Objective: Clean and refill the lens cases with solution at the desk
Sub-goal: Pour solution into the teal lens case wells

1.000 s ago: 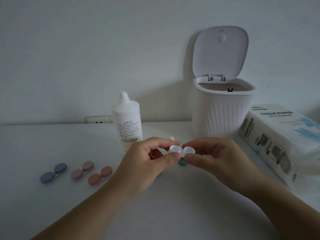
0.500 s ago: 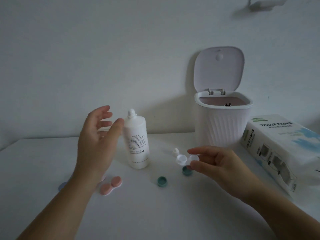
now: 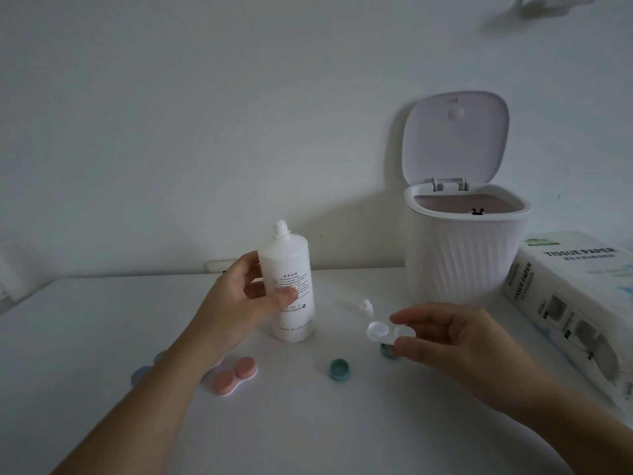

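Observation:
My left hand [image 3: 236, 303] grips the white solution bottle [image 3: 293, 289], which stands upright on the white desk [image 3: 85, 320] with its nozzle uncapped. The bottle's small white cap [image 3: 365, 307] lies on the desk to the right of it. My right hand [image 3: 455, 337] pinches an open white lens case [image 3: 383, 331] by its right cup, just above the desk. Two teal case lids lie loose: one [image 3: 339, 369] in front of the bottle, the other [image 3: 387, 351] partly hidden under my right hand. A closed pink lens case [image 3: 236, 375] lies by my left wrist.
A white ribbed bin [image 3: 462, 255] with its lid up stands at the back right. A tissue paper pack [image 3: 575, 303] lies at the right edge. Further closed cases, one blue [image 3: 142, 373], are mostly hidden behind my left forearm. A wall socket [image 3: 219, 265] sits behind the bottle.
My left hand let go of the white lens case, reached left and back, and closed round the solution bottle. My right hand kept hold of the case. The camera tilted up.

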Demonstrator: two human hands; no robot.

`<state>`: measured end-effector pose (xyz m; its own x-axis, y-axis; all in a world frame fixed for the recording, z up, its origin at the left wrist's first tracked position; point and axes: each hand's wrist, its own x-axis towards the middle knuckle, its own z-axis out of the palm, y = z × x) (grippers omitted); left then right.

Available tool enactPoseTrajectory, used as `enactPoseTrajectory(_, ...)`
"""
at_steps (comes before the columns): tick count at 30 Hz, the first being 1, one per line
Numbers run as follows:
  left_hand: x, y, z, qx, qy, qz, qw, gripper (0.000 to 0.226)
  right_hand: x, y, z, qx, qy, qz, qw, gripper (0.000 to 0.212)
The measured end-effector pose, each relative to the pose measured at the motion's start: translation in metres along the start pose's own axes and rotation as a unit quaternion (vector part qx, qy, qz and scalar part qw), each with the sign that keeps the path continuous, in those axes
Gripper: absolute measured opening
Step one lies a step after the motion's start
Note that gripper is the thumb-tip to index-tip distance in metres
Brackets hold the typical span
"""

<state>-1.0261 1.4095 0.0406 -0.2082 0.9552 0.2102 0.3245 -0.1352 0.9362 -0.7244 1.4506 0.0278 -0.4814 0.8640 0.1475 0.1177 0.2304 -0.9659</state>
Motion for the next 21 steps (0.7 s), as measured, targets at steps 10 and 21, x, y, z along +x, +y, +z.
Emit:
enactPoseTrajectory(10,-0.003,0.001,0.01,0.051,0.036,0.068,0.996,0.065,-0.003,-0.003,0.001,-0.013,-0.01,-0.02,1.0,0.039)
enactPoseTrajectory(21,-0.022,0.011,0.017,0.291,0.052,0.25,0.922,0.073,-0.011,-0.011,0.002,-0.087,-0.002,-0.104,0.991,0.028)
